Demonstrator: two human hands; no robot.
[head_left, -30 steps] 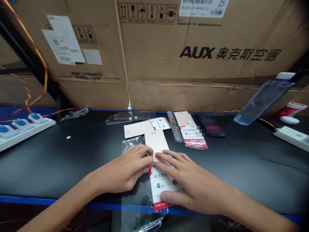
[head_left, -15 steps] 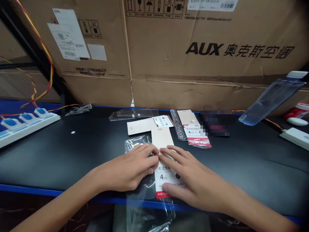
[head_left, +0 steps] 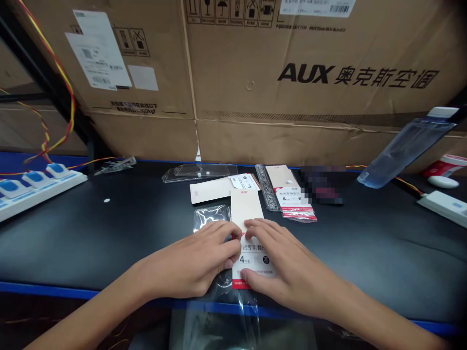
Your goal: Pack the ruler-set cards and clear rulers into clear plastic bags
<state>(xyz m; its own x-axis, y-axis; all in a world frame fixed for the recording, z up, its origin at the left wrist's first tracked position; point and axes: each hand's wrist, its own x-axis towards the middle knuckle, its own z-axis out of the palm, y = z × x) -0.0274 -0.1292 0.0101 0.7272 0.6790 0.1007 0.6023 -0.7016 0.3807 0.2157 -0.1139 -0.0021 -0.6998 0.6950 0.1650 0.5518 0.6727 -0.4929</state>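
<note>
Here, my left hand [head_left: 199, 255] curls at the left edge of a long cream-and-white cardboard card [head_left: 246, 206] with a red lower band; whether it pinches, I cannot tell | my right hand [head_left: 286, 262] rests spread over the card, thumb apart from fingers | card: between my hands, on the black tabletop [head_left: 146, 221], beside clear shiny plastic film [head_left: 210, 217]

Long card [head_left: 247, 204] flat, plastic draped

Here's the card, pointing straight at the table's [head_left: 127, 223] front edge, cream above, printed white below, red-banded just short of it! Crinkled clear plastic [head_left: 210, 216] beside it, spilling over that edge!
</note>
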